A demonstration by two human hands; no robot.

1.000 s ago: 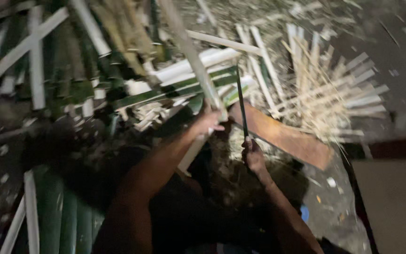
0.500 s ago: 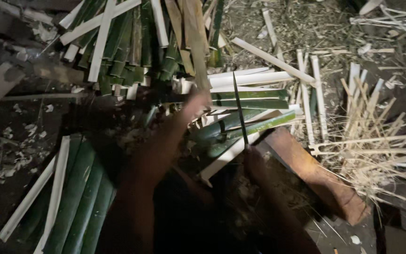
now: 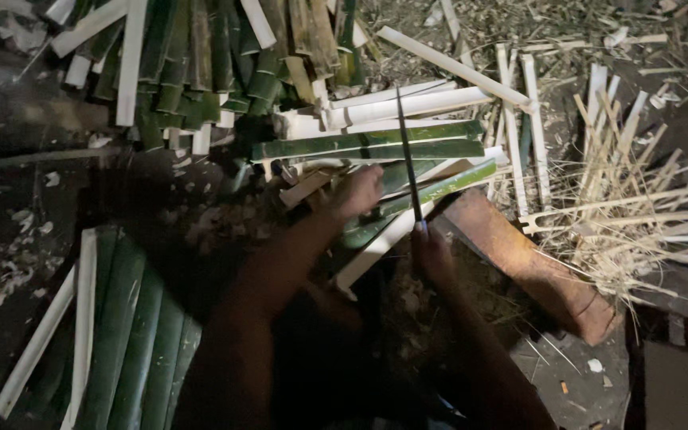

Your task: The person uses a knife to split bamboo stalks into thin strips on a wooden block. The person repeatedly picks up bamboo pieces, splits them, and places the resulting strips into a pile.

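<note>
Splitting step in hand. Right hand [image 3: 433, 256] clenched on knife [image 3: 408, 155]; left hand [image 3: 357, 191] gripping bamboo strip [image 3: 384, 239] beside wooden block [image 3: 531, 267]. Next move judged: blade alignment on strip.

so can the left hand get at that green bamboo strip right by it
Probably yes: the left hand already rests at the near end of the green bamboo strip, nothing lies between them, and the blade in the right hand stands just beside.

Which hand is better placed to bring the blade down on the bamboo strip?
Right. The right hand already grips the blade by its handle, edge standing over the strip. The left hand rests on the strip, steadying it, so it likely should stay there.
</note>
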